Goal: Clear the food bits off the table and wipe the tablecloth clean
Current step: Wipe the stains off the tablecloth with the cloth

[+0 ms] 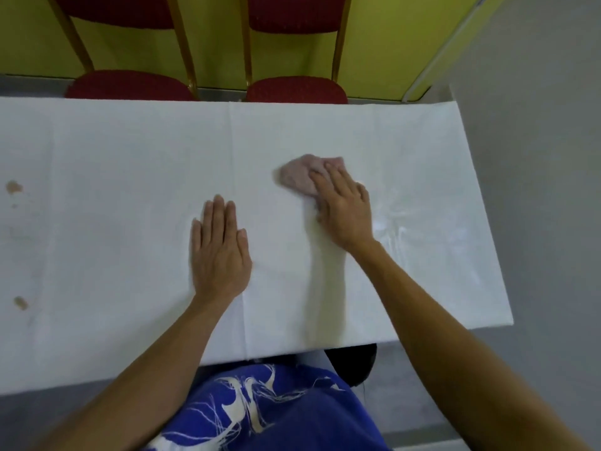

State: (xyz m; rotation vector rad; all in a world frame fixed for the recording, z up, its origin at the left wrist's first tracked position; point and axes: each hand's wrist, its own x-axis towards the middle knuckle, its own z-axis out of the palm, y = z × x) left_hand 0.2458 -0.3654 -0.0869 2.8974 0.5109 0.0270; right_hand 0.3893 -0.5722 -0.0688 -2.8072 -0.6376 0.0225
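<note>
— Yellow wall (374,43) at the back, grey floor (536,125), and a long table under a white tablecloth (130,157). Where's the rag?

— The pink rag (296,177) is bunched up on the cloth. The person's right hand (344,209) lies on its near right part, fingers laid fairly straight over it, pressing down rather than clutching. That hand looks a bit blurred.

— And the other hand?

— The left hand (219,252) is left of the rag and nearer the person. It's flat on the tablecloth, palm down, fingers straight and close together, holding nothing. It sits just left of a fold crease (239,222) that crosses the cloth from the far edge to the near one.

— Is the cloth clean?

— Right of the rag there's a wet sheen (400,216) catching the light. Far to the left of the rag I see a brown stain (13,187) with small specks (14,206) just below it. A second brown stain (20,302) lies far left as well, closer to the near edge.

— What's beyond the rag?

— Two red chairs with gold frames are drawn up along the far edge, one chair (296,89) straight beyond the rag, the other chair (128,84) beyond and to its left. On the near side, a blue garment (260,408) with white markings shows between the person's bare forearms.
</note>
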